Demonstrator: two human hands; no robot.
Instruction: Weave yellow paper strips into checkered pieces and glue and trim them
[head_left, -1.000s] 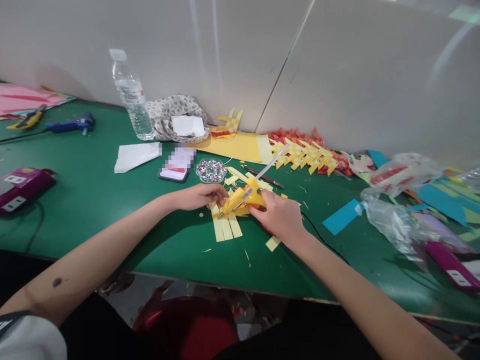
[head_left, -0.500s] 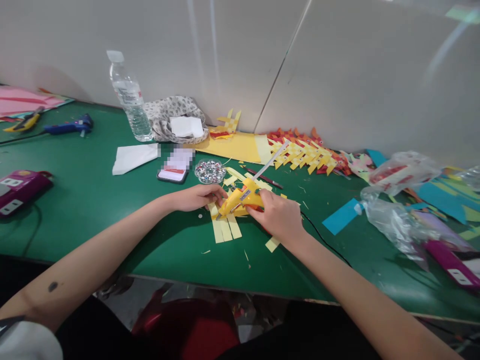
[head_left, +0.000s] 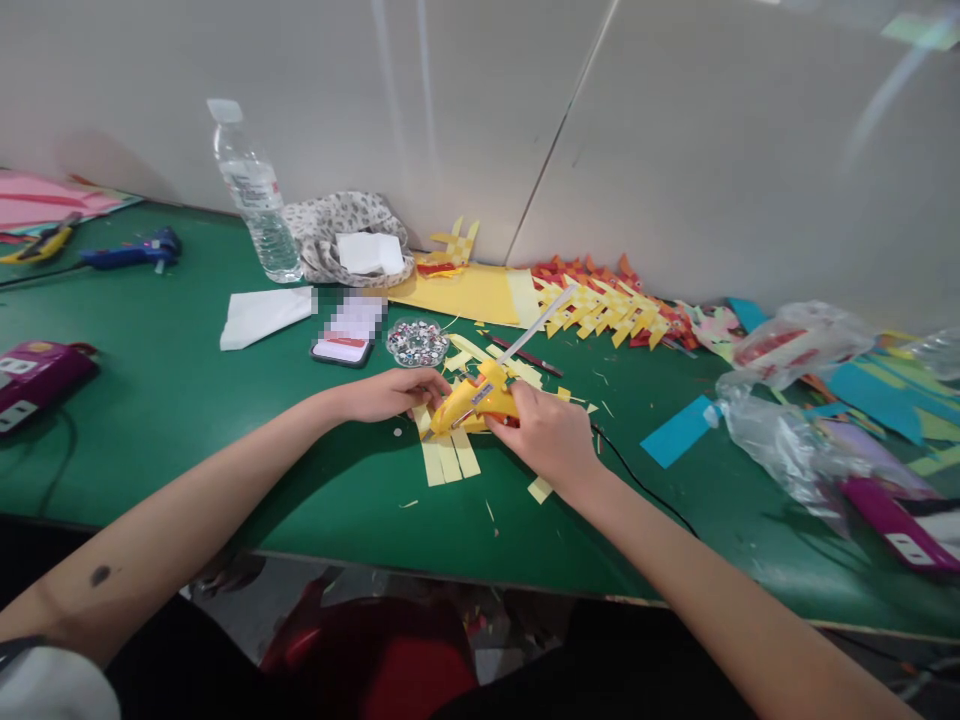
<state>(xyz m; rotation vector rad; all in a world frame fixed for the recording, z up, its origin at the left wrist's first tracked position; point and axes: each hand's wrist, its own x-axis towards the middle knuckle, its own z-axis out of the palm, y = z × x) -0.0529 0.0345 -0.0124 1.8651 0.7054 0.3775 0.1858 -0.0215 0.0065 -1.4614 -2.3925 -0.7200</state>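
My right hand [head_left: 547,432] grips a yellow glue gun [head_left: 474,397], its nozzle pointing down-left at pale yellow paper strips [head_left: 448,457] lying on the green table [head_left: 187,400]. A white glue stick pokes up from the gun's back. My left hand [head_left: 394,392] rests with curled fingers on the upper ends of those strips, just left of the nozzle. The gun's black cord [head_left: 637,485] trails off to the right across the table.
A dish of googly eyes [head_left: 417,342], a phone [head_left: 346,335], a white napkin [head_left: 262,312], a water bottle [head_left: 251,195] and a patterned cloth [head_left: 352,235] lie behind. Woven yellow-and-red paper pieces [head_left: 607,305], plastic bags [head_left: 795,400], a blue glue gun [head_left: 127,250] and purple devices [head_left: 34,375] surround.
Both hands and the glue gun have stayed on the strips; the whole scene has shifted slightly left in view as my head moved.
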